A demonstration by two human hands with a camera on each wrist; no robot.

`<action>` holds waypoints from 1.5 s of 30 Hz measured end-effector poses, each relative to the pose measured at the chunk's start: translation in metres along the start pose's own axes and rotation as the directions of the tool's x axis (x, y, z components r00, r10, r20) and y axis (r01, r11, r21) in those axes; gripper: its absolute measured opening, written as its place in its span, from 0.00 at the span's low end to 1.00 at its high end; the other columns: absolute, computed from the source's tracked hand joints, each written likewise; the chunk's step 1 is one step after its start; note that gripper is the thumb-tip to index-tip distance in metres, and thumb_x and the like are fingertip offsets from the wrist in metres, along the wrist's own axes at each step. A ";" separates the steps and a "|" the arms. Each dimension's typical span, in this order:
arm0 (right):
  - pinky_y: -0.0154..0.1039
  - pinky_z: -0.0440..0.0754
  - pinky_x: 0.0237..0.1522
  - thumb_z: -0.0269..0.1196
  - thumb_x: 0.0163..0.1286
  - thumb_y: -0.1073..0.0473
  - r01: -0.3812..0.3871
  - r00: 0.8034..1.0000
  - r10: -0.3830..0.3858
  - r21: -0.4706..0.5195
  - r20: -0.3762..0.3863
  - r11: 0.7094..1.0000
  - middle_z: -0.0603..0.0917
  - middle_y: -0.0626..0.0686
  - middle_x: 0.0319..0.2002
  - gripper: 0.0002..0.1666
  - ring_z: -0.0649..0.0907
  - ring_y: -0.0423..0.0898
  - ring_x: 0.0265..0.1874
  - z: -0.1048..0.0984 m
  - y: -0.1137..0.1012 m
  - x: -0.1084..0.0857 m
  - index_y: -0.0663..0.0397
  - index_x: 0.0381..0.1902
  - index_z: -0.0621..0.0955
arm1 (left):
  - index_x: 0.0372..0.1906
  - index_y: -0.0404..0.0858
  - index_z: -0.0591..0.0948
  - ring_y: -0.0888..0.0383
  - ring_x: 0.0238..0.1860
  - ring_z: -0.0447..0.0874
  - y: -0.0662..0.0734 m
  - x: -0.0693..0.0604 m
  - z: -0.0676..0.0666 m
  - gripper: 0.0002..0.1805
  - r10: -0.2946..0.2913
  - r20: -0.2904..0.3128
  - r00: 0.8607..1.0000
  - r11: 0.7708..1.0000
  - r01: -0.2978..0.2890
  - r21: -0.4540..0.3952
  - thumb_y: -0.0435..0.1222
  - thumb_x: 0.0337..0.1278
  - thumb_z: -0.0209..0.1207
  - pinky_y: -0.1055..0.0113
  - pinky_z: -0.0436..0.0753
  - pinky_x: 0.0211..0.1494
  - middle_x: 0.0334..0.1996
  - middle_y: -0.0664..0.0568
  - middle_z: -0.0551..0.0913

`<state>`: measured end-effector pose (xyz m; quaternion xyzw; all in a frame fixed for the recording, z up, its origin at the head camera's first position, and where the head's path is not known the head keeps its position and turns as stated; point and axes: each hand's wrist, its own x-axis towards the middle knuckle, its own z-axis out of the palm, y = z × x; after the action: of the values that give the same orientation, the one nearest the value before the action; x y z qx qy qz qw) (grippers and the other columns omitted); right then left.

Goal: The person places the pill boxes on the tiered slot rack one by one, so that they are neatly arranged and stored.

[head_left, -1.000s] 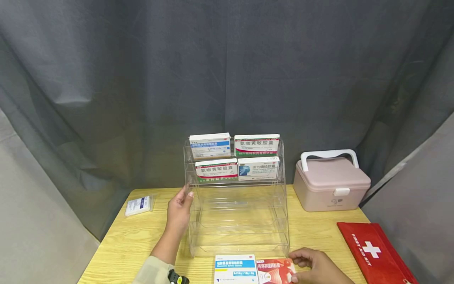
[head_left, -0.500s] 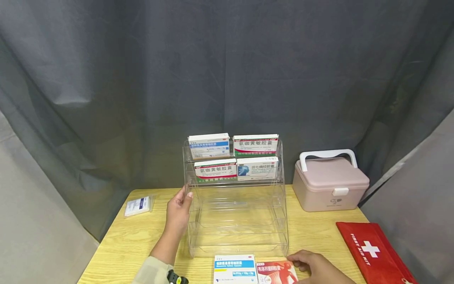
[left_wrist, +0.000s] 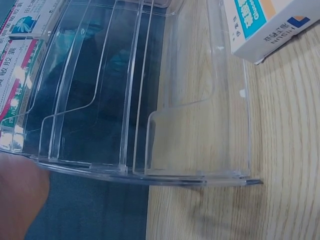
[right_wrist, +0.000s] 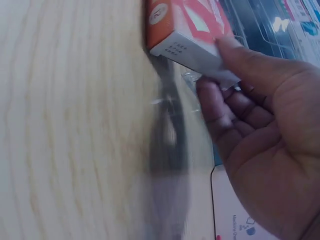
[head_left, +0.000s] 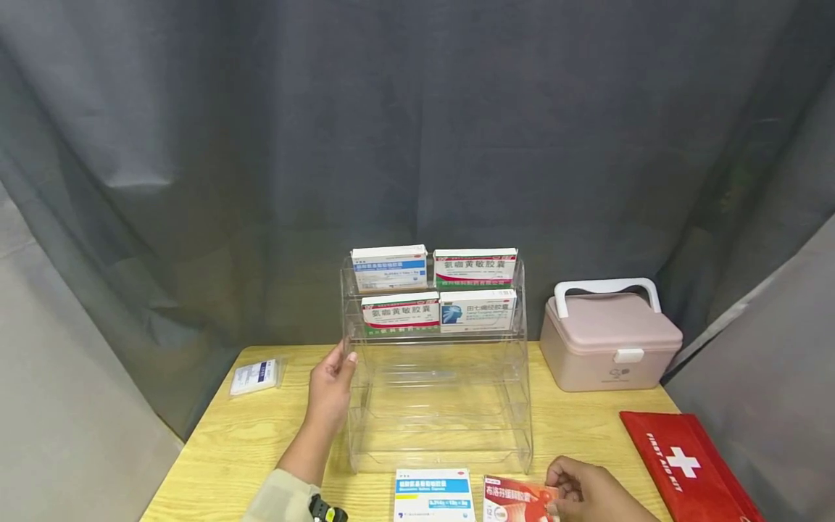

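Note:
My left hand point(head_left: 329, 391) grips the left side edge of a clear tiered display rack point(head_left: 437, 420), thumb in front and fingers behind. In the left wrist view only part of that hand point(left_wrist: 22, 195) shows, at the rack's side panel point(left_wrist: 200, 181). My right hand point(head_left: 587, 489) pinches the right end of a red medicine box point(head_left: 515, 500). In the right wrist view, thumb and fingers hold the box point(right_wrist: 195, 35) by its white end, tilted over the table. A blue-and-white medicine box point(head_left: 433, 495) lies to its left, before the rack.
Several medicine boxes, such as a white-and-green one point(head_left: 475, 268), stand in the rack's upper two tiers. To the right are a pink case point(head_left: 609, 341) with a white handle and a red first aid pouch point(head_left: 688, 464). A small white packet point(head_left: 254, 377) lies left on the table point(head_left: 215, 449).
The red medicine box has shifted right, away from the blue-and-white box, with my right hand holding it and moving right too. The left hand stays on the rack.

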<state>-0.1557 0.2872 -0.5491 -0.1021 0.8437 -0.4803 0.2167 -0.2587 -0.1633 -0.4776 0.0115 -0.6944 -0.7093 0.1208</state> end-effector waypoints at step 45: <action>0.35 0.94 0.47 0.69 0.77 0.69 0.377 0.717 -0.321 -0.044 -0.619 0.925 0.91 0.57 0.54 0.16 0.93 0.54 0.50 0.075 -0.208 0.148 0.55 0.59 0.87 | 0.83 0.35 0.67 0.41 0.87 0.57 -0.002 0.000 0.000 0.28 0.015 0.021 1.000 1.000 -0.015 -0.003 0.34 0.86 0.54 0.46 0.58 0.90 0.84 0.42 0.65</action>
<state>-0.2591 0.0656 -0.4438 -0.0879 0.8118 -0.5546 -0.1603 -0.2594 -0.1630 -0.4790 -0.0011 -0.6948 -0.7094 0.1189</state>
